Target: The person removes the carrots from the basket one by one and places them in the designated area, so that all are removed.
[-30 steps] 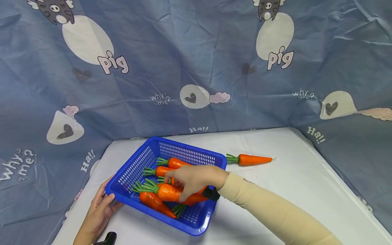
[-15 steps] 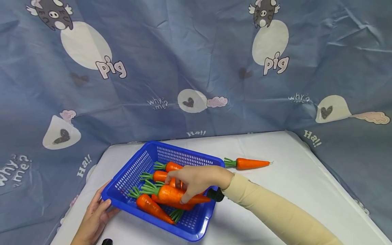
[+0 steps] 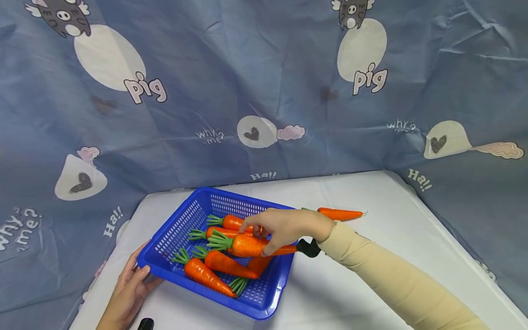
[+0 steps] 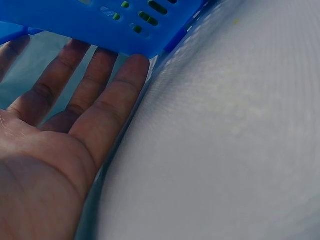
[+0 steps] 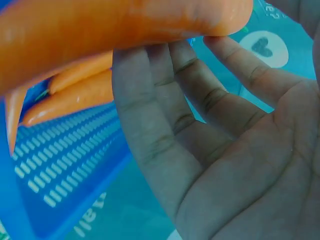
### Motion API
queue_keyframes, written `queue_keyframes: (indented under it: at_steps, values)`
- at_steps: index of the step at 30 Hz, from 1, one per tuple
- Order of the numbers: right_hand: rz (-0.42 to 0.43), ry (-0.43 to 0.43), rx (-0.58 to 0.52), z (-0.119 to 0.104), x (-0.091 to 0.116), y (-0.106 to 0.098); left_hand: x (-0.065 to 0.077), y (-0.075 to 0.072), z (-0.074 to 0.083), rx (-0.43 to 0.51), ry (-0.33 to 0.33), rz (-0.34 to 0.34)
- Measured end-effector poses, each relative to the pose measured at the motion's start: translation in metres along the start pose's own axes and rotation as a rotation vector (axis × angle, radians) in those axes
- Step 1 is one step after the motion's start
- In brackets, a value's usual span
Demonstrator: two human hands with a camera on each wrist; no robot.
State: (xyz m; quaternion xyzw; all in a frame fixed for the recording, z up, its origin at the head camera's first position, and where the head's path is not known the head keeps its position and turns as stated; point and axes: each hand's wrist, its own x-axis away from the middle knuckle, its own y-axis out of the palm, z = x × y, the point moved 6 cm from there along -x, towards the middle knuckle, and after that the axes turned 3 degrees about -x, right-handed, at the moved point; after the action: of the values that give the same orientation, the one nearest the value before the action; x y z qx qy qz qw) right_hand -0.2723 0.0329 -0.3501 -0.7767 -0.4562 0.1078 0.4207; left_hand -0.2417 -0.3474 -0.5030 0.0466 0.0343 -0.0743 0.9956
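Note:
My right hand pinches an orange carrot with green stem stubs, held over a blue plastic basket. In the right wrist view the fingertips press against this carrot, whose near end runs out of frame. Several more carrots lie in the basket, among them one at the front and one behind it; some are partly covered. My left hand touches the basket's left corner, thumb near the rim. In the left wrist view its long fingers lie nearly straight, tips against the basket wall.
Another carrot lies on the white table, right of the basket, its stem end partly hidden by the right hand's side. A blue printed curtain hangs behind the table's far edge.
The right hand has lifted the carrot and moved it right and slightly up. Carrots beneath now show more. The left hand stays at the basket's corner.

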Motion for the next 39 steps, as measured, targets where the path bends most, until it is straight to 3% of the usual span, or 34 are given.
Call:
queue_keyframes:
  at_steps: [16, 29, 39]
  values:
    - [0.053, 0.083, -0.008, 0.040, 0.033, -0.018, -0.005, 0.004, -0.004, 0.030, 0.011, -0.017]
    - [0.087, 0.097, -0.005, 0.062, 0.056, -0.029, -0.003, 0.001, -0.004, 0.012, 0.004, 0.010]
    - [0.084, 0.105, -0.014, 0.073, 0.070, -0.035, -0.001, 0.001, 0.000, 0.020, 0.032, -0.013]
